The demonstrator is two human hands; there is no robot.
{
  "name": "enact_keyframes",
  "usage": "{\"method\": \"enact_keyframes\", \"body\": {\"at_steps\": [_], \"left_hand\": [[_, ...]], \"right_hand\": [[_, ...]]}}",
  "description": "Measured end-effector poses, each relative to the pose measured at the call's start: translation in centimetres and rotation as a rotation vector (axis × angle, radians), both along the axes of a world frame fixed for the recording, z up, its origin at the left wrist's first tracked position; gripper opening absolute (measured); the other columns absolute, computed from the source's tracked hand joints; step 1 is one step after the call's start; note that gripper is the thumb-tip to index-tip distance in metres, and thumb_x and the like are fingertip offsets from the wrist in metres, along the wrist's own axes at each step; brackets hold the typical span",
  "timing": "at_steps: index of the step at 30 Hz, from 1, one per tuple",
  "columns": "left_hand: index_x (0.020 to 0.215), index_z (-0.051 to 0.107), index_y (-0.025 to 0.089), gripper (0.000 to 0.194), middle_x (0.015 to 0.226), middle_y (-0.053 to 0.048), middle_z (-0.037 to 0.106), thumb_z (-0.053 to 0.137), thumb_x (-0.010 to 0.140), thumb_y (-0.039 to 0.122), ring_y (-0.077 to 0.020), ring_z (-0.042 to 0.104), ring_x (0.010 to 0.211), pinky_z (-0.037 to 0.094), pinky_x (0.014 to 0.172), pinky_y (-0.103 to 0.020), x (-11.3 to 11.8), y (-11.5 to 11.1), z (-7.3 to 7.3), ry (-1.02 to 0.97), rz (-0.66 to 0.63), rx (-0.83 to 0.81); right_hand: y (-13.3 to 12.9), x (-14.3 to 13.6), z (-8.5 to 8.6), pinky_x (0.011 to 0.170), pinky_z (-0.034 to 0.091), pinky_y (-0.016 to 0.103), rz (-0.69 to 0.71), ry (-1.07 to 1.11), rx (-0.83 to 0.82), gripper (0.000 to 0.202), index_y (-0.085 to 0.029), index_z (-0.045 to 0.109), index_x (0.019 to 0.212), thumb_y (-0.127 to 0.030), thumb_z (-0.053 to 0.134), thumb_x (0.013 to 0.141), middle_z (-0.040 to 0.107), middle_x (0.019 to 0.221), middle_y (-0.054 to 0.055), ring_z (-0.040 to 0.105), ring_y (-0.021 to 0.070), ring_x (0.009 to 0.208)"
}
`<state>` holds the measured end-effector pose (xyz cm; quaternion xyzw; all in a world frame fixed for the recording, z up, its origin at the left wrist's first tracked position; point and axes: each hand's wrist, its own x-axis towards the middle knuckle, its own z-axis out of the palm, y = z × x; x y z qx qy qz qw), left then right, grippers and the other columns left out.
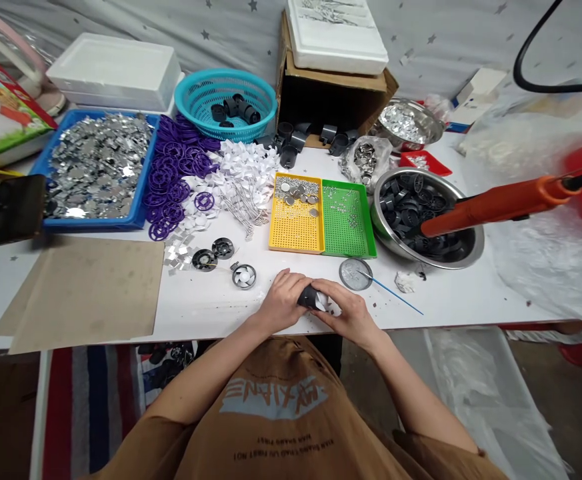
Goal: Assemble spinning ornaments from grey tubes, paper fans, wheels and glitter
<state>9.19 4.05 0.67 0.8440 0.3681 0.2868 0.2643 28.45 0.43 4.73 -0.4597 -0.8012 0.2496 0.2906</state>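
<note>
Near the table's front edge, my left hand (281, 303) is closed around a short black plastic cylinder (309, 297). My right hand (347, 311) grips the cylinder's other end, where a white piece (322, 303) sticks out, partly hidden by my fingers. To the left lies a black ring with white fan blades (244, 276). Beyond it are two round black parts (205, 260) with a thin wire. A small round dish (355, 274) sits just past my right hand, a thin blue stick (395, 295) resting on its rim.
Yellow (297, 227) and green trays (349, 230) hold small metal parts. Purple rings (171, 180) and white fan pieces (245, 163) are heaped left of them. A steel bowl (475, 243) of black parts stands right, under an orange-handled tool (501, 208). A blue tray (141, 217) holds silvery pieces.
</note>
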Motion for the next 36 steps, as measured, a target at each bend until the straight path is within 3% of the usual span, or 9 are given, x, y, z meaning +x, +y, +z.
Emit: {"method": "enact_keyframes", "body": {"at_steps": [5, 8, 12, 14, 16, 18, 22, 28, 36], "left_hand": [[0.109, 0.056, 0.018, 0.041, 0.095, -0.008, 0.062, 0.067, 0.069, 0.024, -0.0269, 0.059, 0.095, 0.034, 0.107, -0.050, 0.2, -0.1, 0.2, 0.021, 0.008, 0.012], [0.106, 0.056, 0.017, 0.040, 0.093, -0.007, 0.061, 0.070, 0.069, 0.023, -0.0274, 0.059, 0.094, 0.028, 0.110, -0.056, -0.3, 0.4, 1.7, 0.134, -0.054, -0.019], [0.120, 0.051, 0.020, 0.055, 0.117, -0.011, 0.059, 0.076, 0.072, 0.034, -0.0324, 0.050, 0.118, 0.018, 0.112, -0.062, -2.1, 1.4, 4.9, 0.118, -0.018, -0.046], [0.129, 0.044, 0.021, 0.075, 0.131, -0.014, 0.052, 0.079, 0.067, 0.045, -0.0322, 0.046, 0.124, 0.029, 0.110, -0.054, -2.7, 1.6, 5.7, -0.011, 0.118, -0.108], [0.130, 0.044, 0.021, 0.081, 0.128, -0.012, 0.056, 0.080, 0.064, 0.052, -0.0278, 0.056, 0.112, 0.045, 0.098, -0.043, -2.8, 1.4, 5.6, -0.139, 0.190, -0.254], [0.121, 0.051, 0.020, 0.069, 0.114, -0.009, 0.063, 0.076, 0.067, 0.054, -0.0232, 0.063, 0.097, 0.050, 0.088, -0.036, -2.2, 0.8, 4.9, -0.235, 0.191, -0.352], [0.111, 0.058, 0.017, 0.056, 0.103, -0.009, 0.068, 0.072, 0.072, 0.055, -0.0231, 0.064, 0.097, 0.050, 0.087, -0.035, -0.9, -0.2, 3.9, -0.309, 0.142, -0.222], [0.108, 0.056, 0.018, 0.052, 0.099, -0.007, 0.069, 0.069, 0.073, 0.055, -0.0213, 0.066, 0.091, 0.051, 0.081, -0.032, -0.6, 0.2, 4.3, -0.254, 0.038, -0.241], [0.098, 0.059, 0.019, 0.042, 0.086, -0.003, 0.068, 0.068, 0.071, 0.050, -0.0178, 0.064, 0.077, 0.050, 0.073, -0.027, 0.5, -0.7, 3.0, -0.260, 0.219, -0.228]], "right_hand": [[-0.5, 0.0, -1.4, 0.103, 0.049, 0.045, -0.001, 0.019, 0.020, 0.058, -0.024, 0.044, 0.139, -0.026, 0.065, 0.084, 0.060, 0.131, 0.011, 0.057, 0.0243, 0.123], [-0.7, -0.2, -2.4, 0.101, 0.051, 0.045, -0.057, 0.092, -0.077, 0.055, -0.024, 0.050, 0.134, -0.030, 0.068, 0.082, 0.061, 0.130, 0.011, 0.057, 0.0253, 0.122], [-0.4, -0.8, -3.9, 0.082, 0.059, 0.039, -0.269, 0.482, -0.313, 0.053, -0.021, 0.059, 0.121, -0.042, 0.073, 0.074, 0.066, 0.119, 0.012, 0.068, 0.0254, 0.103], [-0.3, -1.4, -4.6, 0.079, 0.059, 0.039, -0.375, 0.716, -0.405, 0.058, -0.020, 0.058, 0.119, -0.050, 0.073, 0.072, 0.067, 0.113, 0.013, 0.069, 0.0248, 0.095], [-0.5, -2.3, -5.1, 0.078, 0.058, 0.039, -0.406, 0.904, -0.515, 0.062, -0.019, 0.057, 0.117, -0.057, 0.072, 0.070, 0.069, 0.107, 0.012, 0.069, 0.0238, 0.090], [-1.0, -3.4, -5.6, 0.078, 0.058, 0.037, -0.351, 1.051, -0.662, 0.062, -0.020, 0.057, 0.114, -0.060, 0.073, 0.068, 0.069, 0.102, 0.010, 0.068, 0.0222, 0.087], [-2.2, -4.7, -6.3, 0.076, 0.056, 0.032, -0.235, 1.231, -0.867, 0.053, -0.022, 0.062, 0.101, -0.055, 0.079, 0.063, 0.068, 0.093, 0.004, 0.066, 0.0181, 0.083], [-3.0, -4.2, -7.2, 0.072, 0.054, 0.026, -0.375, 1.340, -0.857, 0.053, -0.023, 0.063, 0.091, -0.040, 0.090, 0.049, 0.068, 0.082, 0.000, 0.064, 0.0139, 0.072], [-3.0, -5.0, -6.7, 0.074, 0.053, 0.028, -0.454, 1.222, -0.745, 0.054, -0.023, 0.063, 0.100, -0.044, 0.085, 0.055, 0.067, 0.084, 0.001, 0.063, 0.0148, 0.074]]}}
